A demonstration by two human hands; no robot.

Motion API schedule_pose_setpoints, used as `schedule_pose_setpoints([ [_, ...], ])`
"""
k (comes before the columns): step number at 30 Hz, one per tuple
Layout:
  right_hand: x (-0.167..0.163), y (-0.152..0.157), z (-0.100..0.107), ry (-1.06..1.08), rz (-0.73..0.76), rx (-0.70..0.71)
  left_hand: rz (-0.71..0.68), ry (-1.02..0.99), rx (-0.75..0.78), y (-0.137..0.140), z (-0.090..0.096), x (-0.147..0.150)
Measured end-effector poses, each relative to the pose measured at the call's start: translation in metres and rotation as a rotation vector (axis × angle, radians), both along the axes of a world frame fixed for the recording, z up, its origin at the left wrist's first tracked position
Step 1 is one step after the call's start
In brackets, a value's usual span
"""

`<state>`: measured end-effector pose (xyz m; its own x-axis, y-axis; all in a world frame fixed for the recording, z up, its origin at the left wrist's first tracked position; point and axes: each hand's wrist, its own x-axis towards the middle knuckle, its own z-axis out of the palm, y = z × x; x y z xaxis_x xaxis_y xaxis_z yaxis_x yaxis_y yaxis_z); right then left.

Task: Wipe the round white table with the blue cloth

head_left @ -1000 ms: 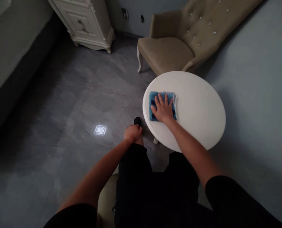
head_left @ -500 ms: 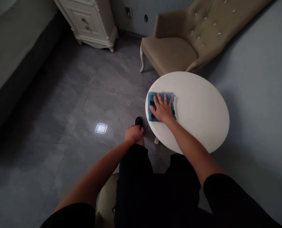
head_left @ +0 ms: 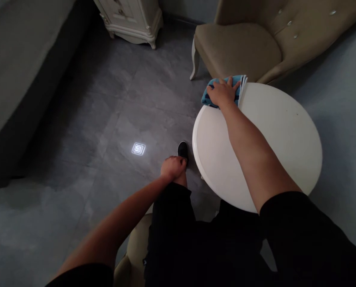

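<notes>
My right hand (head_left: 224, 92) lies with spread fingers on a folded blue towel (head_left: 208, 95) with dark bands and a white edge, pressing it from above rather than gripping it. The towel is at the far left rim of a round white table (head_left: 281, 131), and part of it hangs past the edge. My left hand (head_left: 174, 166) rests on my left knee, its fingers curled in and nothing visible in them. A few small dark specks (head_left: 291, 113) show on the tabletop, to the right of the towel.
A tan tufted armchair (head_left: 238, 44) stands just behind the table. Farther left are a white cabinet (head_left: 133, 24) and a bed (head_left: 25, 56). A lit square pattern (head_left: 139, 148) shows on the grey floor. A wall (head_left: 345, 99) runs along the right.
My right hand has slid the towel away from me, from the table's left part to its far left rim. The view has shifted downward. My left hand stays on the knee.
</notes>
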<state>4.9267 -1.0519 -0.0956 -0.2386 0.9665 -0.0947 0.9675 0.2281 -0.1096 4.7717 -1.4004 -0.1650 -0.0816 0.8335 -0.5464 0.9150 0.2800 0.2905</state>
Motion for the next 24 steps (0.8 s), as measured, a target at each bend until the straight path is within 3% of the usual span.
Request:
schedule_pose_setpoints([
  [4, -0.008, -0.069, 0.007, 0.007, 0.141, 0.001, -0.017, 0.028, 0.029, -0.006, -0.007, 0.003],
  [8, -0.012, -0.173, 0.012, 0.041, 0.340, -0.002, -0.007, 0.049, 0.056, -0.014, -0.011, 0.007],
  [11, 0.006, -0.260, 0.017, 0.055, 0.456, 0.023, 0.020, 0.043, 0.063, -0.021, -0.008, 0.010],
  [14, 0.046, -0.341, 0.020, 0.037, 0.490, 0.044, 0.034, 0.034, 0.067, -0.027, -0.005, 0.014],
  [19, 0.139, -0.437, 0.013, -0.046, 0.364, -0.013, 0.001, 0.109, 0.088, -0.028, -0.009, 0.020],
  [24, 0.247, -0.462, 0.001, -0.047, 0.007, 0.019, -0.037, 0.116, 0.096, -0.023, -0.015, 0.025],
])
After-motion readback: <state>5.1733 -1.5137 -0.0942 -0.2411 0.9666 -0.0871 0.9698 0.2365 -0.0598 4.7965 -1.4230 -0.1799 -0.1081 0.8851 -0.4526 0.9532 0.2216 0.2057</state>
